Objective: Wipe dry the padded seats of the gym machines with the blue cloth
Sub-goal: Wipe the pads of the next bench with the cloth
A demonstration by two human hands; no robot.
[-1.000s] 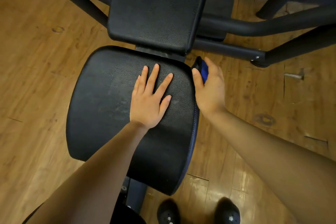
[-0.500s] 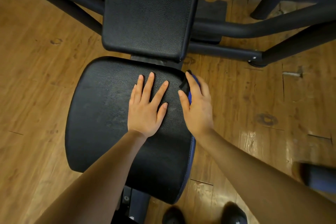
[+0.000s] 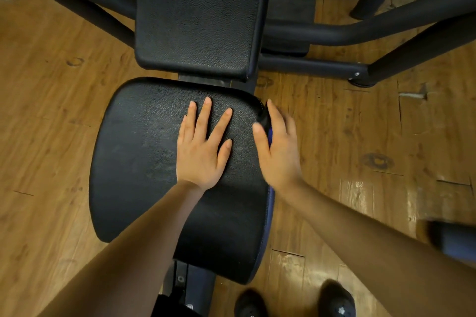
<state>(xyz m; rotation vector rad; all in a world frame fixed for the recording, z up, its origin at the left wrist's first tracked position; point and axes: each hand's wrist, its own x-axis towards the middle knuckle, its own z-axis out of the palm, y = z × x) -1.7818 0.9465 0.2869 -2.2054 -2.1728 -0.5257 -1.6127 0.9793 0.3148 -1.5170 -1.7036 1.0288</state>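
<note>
Your left hand (image 3: pixel 203 147) lies flat, palm down, on the black padded seat (image 3: pixel 144 162), fingers straight and spread, holding nothing. Your right hand (image 3: pixel 279 147) sits at the seat's right edge near the back corner, motion-blurred, fingers extended over the blue cloth (image 3: pixel 269 134). Only a narrow strip of the cloth shows under the palm, pressed against the seat's side; whether the fingers curl round it underneath cannot be told. The backrest pad (image 3: pixel 198 15) stands just behind the seat. Wooden floor (image 3: pixel 51 116) all around; your two dark shoes (image 3: pixel 337 301) at lower right.
</note>
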